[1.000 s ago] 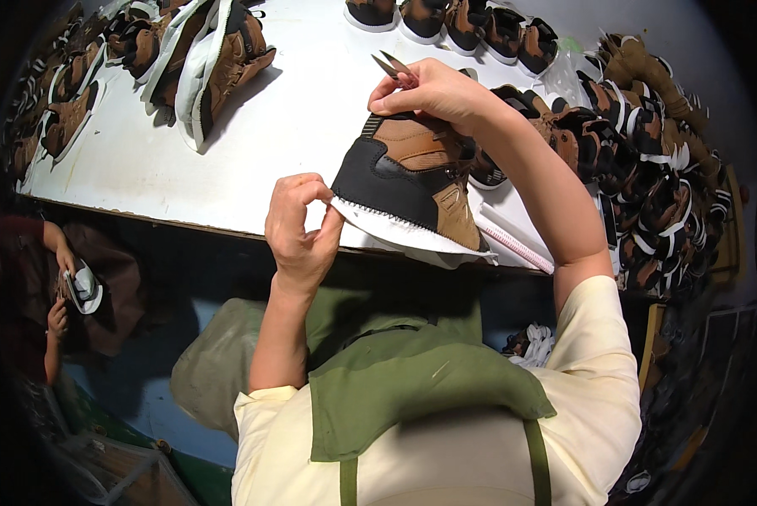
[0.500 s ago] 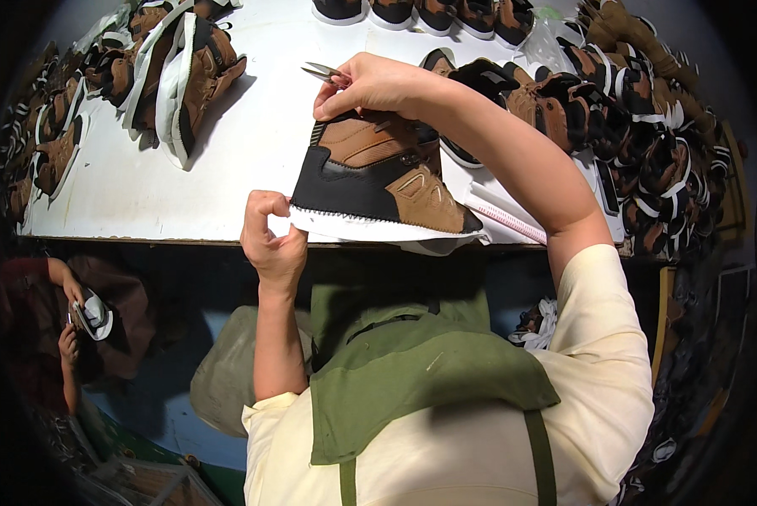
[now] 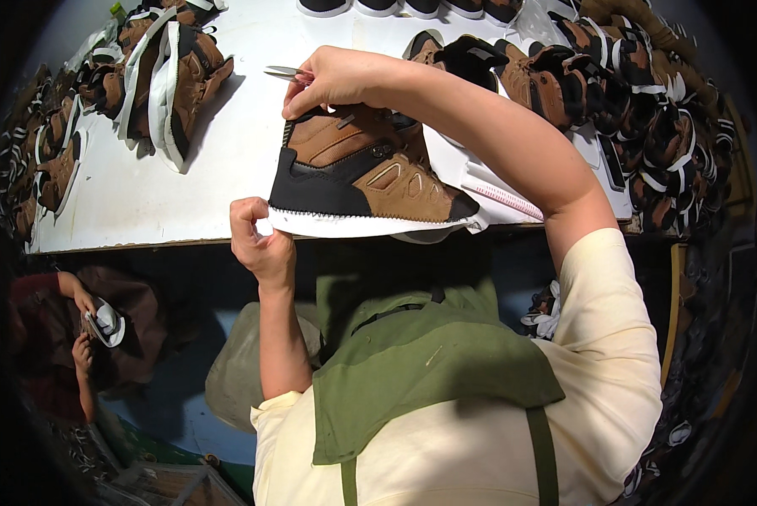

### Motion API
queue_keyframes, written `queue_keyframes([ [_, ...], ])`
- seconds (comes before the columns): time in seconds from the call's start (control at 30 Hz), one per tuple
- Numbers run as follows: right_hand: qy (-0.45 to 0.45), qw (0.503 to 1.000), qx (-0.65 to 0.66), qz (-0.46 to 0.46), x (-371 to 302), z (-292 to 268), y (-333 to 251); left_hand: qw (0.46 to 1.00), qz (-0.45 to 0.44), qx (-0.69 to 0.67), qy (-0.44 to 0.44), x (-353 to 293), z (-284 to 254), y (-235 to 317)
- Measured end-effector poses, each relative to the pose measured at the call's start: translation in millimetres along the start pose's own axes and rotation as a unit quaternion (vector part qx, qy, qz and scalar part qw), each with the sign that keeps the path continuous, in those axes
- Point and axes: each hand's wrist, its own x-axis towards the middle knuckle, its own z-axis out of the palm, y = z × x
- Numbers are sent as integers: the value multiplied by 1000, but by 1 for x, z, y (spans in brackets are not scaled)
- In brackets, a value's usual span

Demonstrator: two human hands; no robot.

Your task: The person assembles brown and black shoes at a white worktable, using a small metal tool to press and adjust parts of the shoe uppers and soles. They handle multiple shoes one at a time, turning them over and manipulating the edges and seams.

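Note:
A brown and black shoe upper (image 3: 332, 187) stands at the table's near edge, heel to the left and toe to the right. White material with a jagged stitched edge runs along its bottom. My left hand (image 3: 262, 240) is closed in a pinch at the lower heel corner of that white material. My right hand (image 3: 332, 80) reaches over from the right and grips the top of the heel side. Small metal thread snips (image 3: 284, 72) are tucked in its fingers, blades pointing left. The far side of the upper is hidden.
A white table (image 3: 227, 190) carries paired shoe uppers (image 3: 172, 101) at left and a heap of uppers (image 3: 640, 110) at right. More shoes (image 3: 378, 7) line the back. A printed strip (image 3: 505, 196) lies near my right forearm. Another person's hands (image 3: 82, 308) work at lower left.
The upper and both hands have shifted slightly left, with the view also moving a little. Both hands keep their grip, and the snips stay in my right hand.

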Motion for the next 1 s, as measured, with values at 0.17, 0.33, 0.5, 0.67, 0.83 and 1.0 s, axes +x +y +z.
queue_keyframes([
  [0.17, -1, 1000, -10, -17, -11, -5, -11, 999, -3, -36, 11, -1, -1, 8],
  [0.33, -6, 998, -16, -56, -30, -14, -36, 998, 30, -39, 33, 3, -5, 23],
  [0.5, -16, 995, -11, -103, -39, -27, -48, 994, 104, 1, 38, 9, 0, 42],
  [0.67, -37, 991, -8, -130, -44, -31, -51, 988, 132, 77, 30, 7, 2, 51],
  [0.83, -47, 991, -44, -118, -40, -30, -53, 991, 101, 85, 29, 1, 10, 43],
  [1.0, -119, 987, -26, -100, -3, -25, -45, 997, 31, 71, 27, -8, 10, 34],
])
